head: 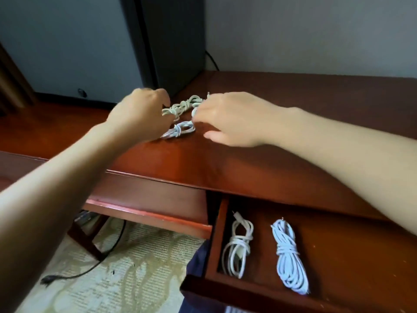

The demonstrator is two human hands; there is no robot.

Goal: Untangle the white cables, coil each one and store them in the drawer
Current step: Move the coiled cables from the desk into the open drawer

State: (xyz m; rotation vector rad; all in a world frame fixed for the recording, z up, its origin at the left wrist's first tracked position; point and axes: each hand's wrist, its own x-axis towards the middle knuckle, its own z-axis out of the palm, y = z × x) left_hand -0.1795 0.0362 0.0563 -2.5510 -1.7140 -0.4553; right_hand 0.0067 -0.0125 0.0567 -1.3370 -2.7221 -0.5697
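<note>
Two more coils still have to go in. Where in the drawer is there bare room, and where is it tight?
The widest bare patch of drawer floor lies right of the bluish coil, under the right forearm. A narrower strip runs between that coil and the white coil. The left end is crowded: the white coil lies by the side wall.

no readable text, labels, brands or numbers anywhere in view.
</note>
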